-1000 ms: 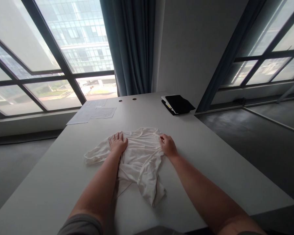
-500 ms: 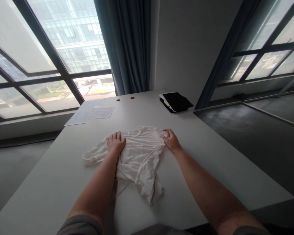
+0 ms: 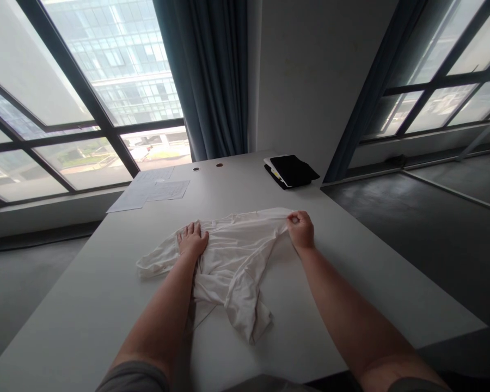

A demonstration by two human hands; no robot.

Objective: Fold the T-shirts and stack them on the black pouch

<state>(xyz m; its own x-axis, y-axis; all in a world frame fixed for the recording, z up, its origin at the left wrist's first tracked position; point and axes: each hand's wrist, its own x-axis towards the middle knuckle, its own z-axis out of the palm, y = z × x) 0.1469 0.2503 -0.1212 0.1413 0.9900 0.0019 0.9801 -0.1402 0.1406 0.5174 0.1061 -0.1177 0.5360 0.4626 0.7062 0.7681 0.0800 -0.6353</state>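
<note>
A wrinkled white shirt (image 3: 232,256) lies on the white table, its left sleeve spread out to the left and its lower part bunched toward me. My left hand (image 3: 193,239) rests flat on the shirt near the neckline, fingers spread. At the far right end of the cloth, my right hand (image 3: 301,228) is closed in a pinch on the fabric. The cloth runs taut in creases between the two hands. Part of the shirt is hidden under my left hand and forearm.
The white table (image 3: 351,305) reaches to the wall. Printed paper sheets (image 3: 147,190) lie at its back left, near two round cable holes. A black folder (image 3: 293,171) with papers inside sits at the back right. Windows and blue curtains (image 3: 210,81) stand behind.
My right hand has moved to the right and closed on the shirt's edge, drawing that side outward and stretching it. My left hand has stayed in place on the cloth.
</note>
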